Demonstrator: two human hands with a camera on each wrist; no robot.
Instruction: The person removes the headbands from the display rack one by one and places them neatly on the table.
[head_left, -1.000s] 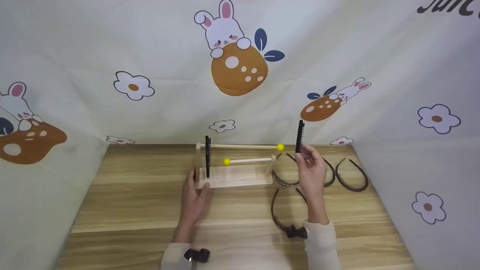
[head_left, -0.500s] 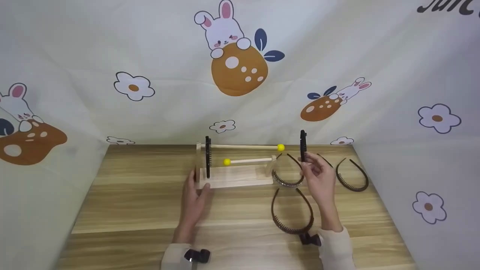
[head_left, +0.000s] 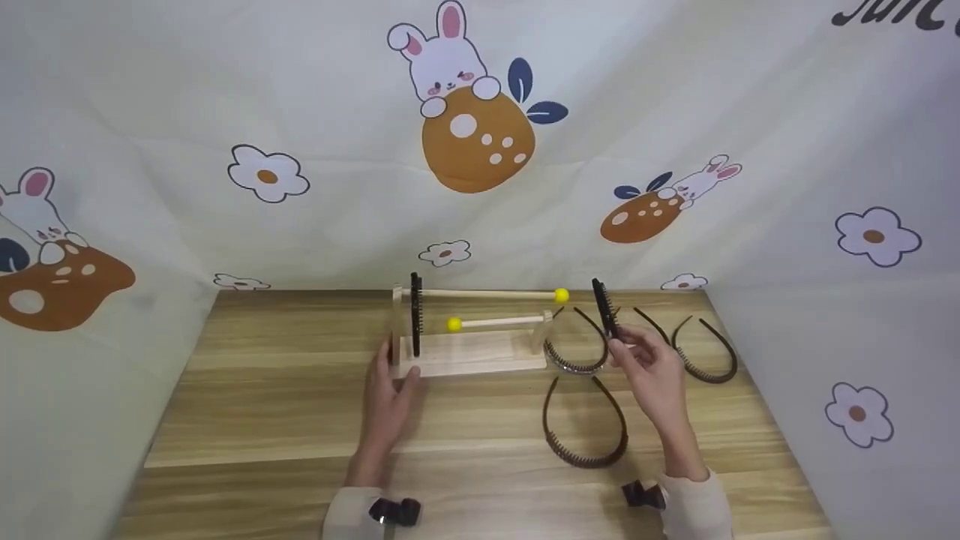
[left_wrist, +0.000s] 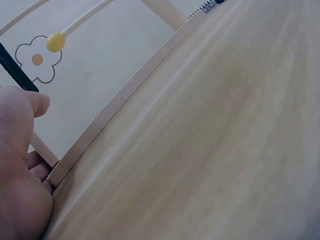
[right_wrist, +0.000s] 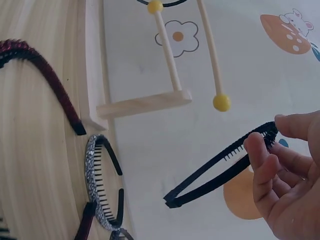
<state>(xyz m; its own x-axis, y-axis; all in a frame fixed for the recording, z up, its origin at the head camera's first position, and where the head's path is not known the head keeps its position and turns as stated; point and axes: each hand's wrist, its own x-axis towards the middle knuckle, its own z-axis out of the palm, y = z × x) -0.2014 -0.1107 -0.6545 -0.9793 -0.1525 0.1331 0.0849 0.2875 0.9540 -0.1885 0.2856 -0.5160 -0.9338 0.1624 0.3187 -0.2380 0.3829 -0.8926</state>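
Observation:
Near the back of the table stands a pale wooden rack (head_left: 472, 355) with two horizontal rods, each tipped by a yellow ball. My left hand (head_left: 390, 405) grips its left end, thumb in front and fingers behind the corner. A black toothed headband (head_left: 416, 315) hangs on the upper rod close to the left post. To the right of the rack, my right hand (head_left: 658, 375) pinches another black headband (right_wrist: 215, 183) at its toothed curved part, raised above the table with the tips pointing away.
Several headbands lie right of the rack: a silver glittery headband (right_wrist: 91, 165), a dark red headband (head_left: 583, 459) in front and a dark headband (head_left: 709, 375) farthest right. Another is partly covered by the right hand. A printed cloth (head_left: 337, 225) closes off the back and sides.
My right hand has moved right and towards me, lowering the black headband, which now tilts away to the left. The left hand and rack stay in place.

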